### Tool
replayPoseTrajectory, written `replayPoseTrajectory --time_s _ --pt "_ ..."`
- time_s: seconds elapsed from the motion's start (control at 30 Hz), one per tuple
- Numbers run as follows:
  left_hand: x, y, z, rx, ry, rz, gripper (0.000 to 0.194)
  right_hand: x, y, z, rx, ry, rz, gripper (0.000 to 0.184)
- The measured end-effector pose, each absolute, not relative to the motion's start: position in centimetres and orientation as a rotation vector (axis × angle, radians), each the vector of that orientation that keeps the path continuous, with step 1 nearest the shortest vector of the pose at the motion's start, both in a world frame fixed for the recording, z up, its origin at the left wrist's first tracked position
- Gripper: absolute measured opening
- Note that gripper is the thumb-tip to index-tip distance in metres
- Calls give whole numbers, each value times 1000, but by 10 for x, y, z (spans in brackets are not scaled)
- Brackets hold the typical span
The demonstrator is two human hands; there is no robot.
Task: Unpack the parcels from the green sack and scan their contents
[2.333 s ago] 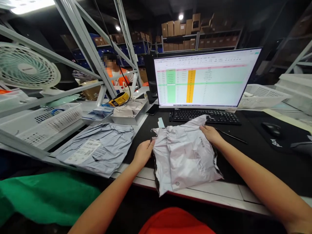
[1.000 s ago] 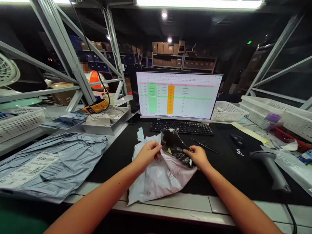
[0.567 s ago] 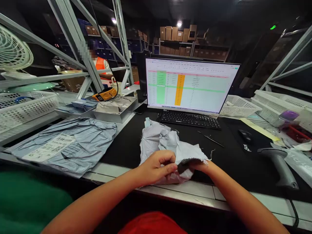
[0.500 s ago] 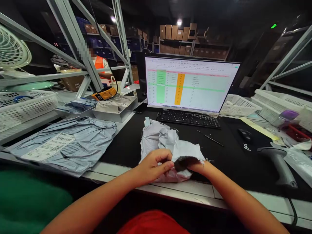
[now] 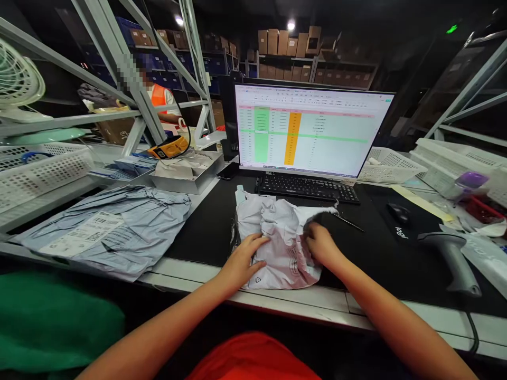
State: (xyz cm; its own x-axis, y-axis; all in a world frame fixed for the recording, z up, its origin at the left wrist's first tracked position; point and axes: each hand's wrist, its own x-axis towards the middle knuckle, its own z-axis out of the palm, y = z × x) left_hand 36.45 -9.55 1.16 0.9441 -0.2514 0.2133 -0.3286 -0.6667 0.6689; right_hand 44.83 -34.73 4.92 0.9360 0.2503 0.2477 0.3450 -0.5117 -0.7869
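Note:
A crumpled pale grey plastic mailing bag (image 5: pixel 277 258) lies on the black desk mat in front of me, its torn mouth turned to the right and showing a dark inside. My left hand (image 5: pixel 243 261) rests on the bag's left part, palm down, with thumb and fingers apart. At the torn mouth, my right hand (image 5: pixel 320 244) has its fingers curled round the bag's edge; the fingertips are hidden in the dark opening. The bag's contents are out of sight.
A larger labelled mailing bag (image 5: pixel 134 224) lies to the left. Beyond my hands are a keyboard (image 5: pixel 309 188), a monitor (image 5: pixel 312 129) and a thin pen-like tool (image 5: pixel 350 222). A barcode scanner (image 5: pixel 451 258) and a mouse (image 5: pixel 398 213) sit at the right. A person in an orange vest (image 5: pixel 159 96) is at the back left.
My right hand has drawn back out of the bag's mouth to its right edge. The left hand has let go of the mouth and now lies flatter on the bag, which is more spread out.

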Motion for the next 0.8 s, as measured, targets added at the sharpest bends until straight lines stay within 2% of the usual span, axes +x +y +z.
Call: replayPoseTrajectory --time_s 0.07,0.13,0.23,0.3,0.4,0.47,0.53,0.6,0.7,0.8 --pt "369 -94 8 2356 -477 101 48 447 -373 69 -2177 -384 -455 19" --pt "372 -92 5 2413 -492 122 44 448 -405 90 -2085 -253 -619 30" --pt "376 -92 6 2556 -459 237 46 448 -446 114 -1837 -75 -587 44" --pt "378 -94 14 2623 -465 330 45 444 -460 121 -1704 -41 -565 44" --pt "382 -101 36 2590 -491 449 33 438 -457 119 -1642 -84 -554 47" --pt "384 -107 51 2480 -534 452 30 435 -445 115 -1631 -142 -529 58" --pt "386 -115 61 2322 -596 379 36 434 -430 110 -1588 -163 -500 74" --pt "390 -123 65 2151 -620 244 50 432 -412 106 -1539 -147 -467 83" --pt "396 -137 63 1861 -589 6 67 429 -381 97 -1521 -146 -395 75" --pt "401 -147 61 1604 -462 -88 67 425 -356 88 -1535 -176 -294 58"
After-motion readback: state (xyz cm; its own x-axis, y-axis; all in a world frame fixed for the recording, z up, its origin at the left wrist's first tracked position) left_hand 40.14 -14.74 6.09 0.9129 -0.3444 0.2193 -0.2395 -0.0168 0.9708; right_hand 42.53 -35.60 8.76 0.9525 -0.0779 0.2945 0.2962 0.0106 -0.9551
